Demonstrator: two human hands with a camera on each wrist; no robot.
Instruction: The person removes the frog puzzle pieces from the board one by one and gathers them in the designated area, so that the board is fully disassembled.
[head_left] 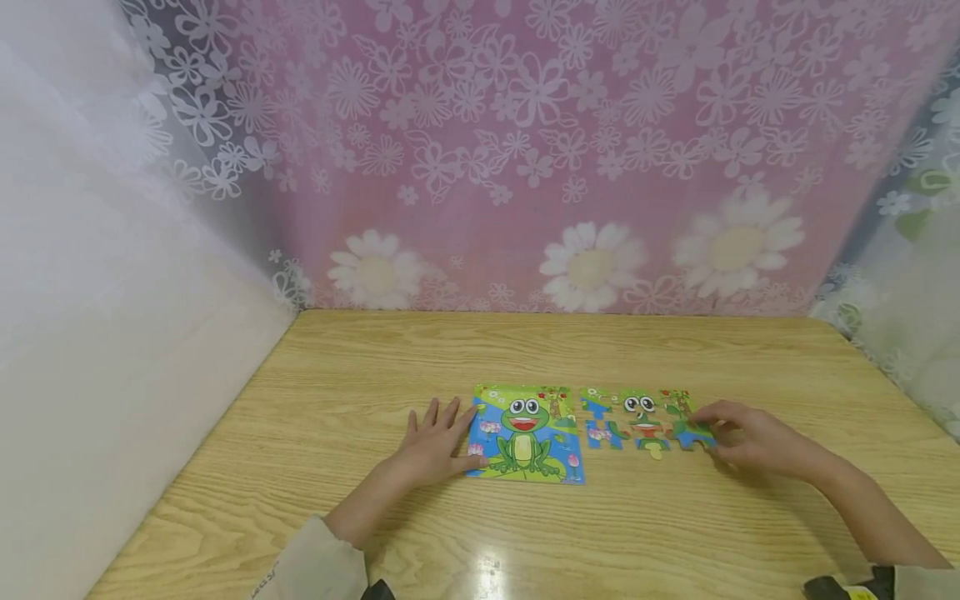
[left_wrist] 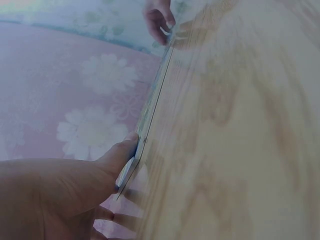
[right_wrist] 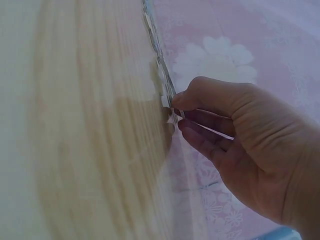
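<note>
A square frog picture board [head_left: 525, 433] lies flat on the table, showing a green frog against blue and green. My left hand [head_left: 435, 450] is spread at its left side, with fingertips and thumb on the edge; the left wrist view has the thumb [left_wrist: 122, 150] along that edge. To the right of the board are several loose jigsaw pieces, among them a frog-eyes piece [head_left: 639, 404] and a lotus piece [head_left: 602, 434]. My right hand [head_left: 757, 437] pinches a blue-and-green jigsaw piece [head_left: 692, 435] at the right end of this group, between thumb and fingers [right_wrist: 197, 140].
The wood-grain table [head_left: 525, 542] runs back to a pink flowered cloth [head_left: 480, 167]. A pale sheet [head_left: 112, 292] borders the left side, and another patterned cloth [head_left: 915, 275] hangs on the right.
</note>
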